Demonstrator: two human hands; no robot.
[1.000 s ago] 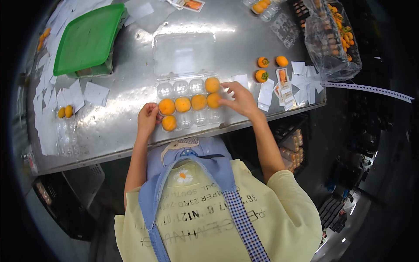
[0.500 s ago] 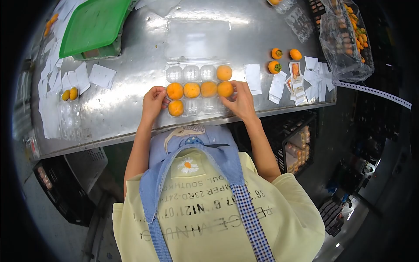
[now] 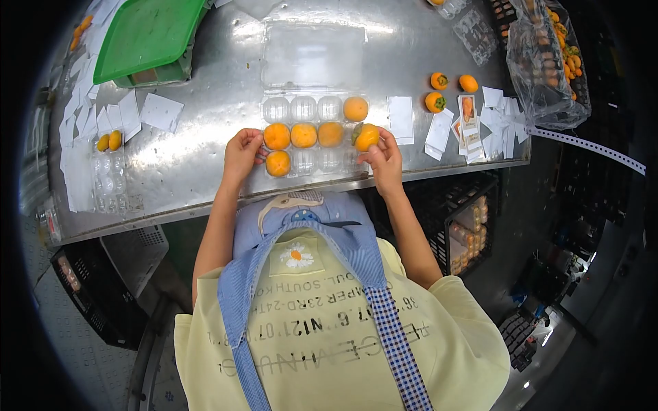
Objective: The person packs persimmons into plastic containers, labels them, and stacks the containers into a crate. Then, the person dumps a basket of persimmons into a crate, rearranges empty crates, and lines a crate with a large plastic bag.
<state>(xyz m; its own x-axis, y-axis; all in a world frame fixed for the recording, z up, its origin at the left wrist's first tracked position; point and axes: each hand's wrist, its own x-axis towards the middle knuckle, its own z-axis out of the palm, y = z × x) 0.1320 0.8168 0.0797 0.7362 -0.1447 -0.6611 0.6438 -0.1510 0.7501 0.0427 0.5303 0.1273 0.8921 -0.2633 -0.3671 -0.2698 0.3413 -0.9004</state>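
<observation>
In front of me lies a clear plastic fruit tray with round cells, its flat lid opened out on the far side. Several orange persimmons sit in it: most of the middle row, one at the far right and one at the near left. My left hand has its fingers closed at the tray's left edge, beside the middle-row persimmon. Between the thumb and fingers of my right hand is a tilted persimmon, its leafy top facing left, above the right end of the middle row.
Loose persimmons, white cards and picture labels lie to the right. A green tray stands at the far left. Another clear tray holds small fruit. Plastic-wrapped crates are at the far right; the table's front edge is near me.
My right hand has lifted the persimmon from the right end of the middle row and tilted it so its leafy top shows. My left hand stays at the tray's left edge.
</observation>
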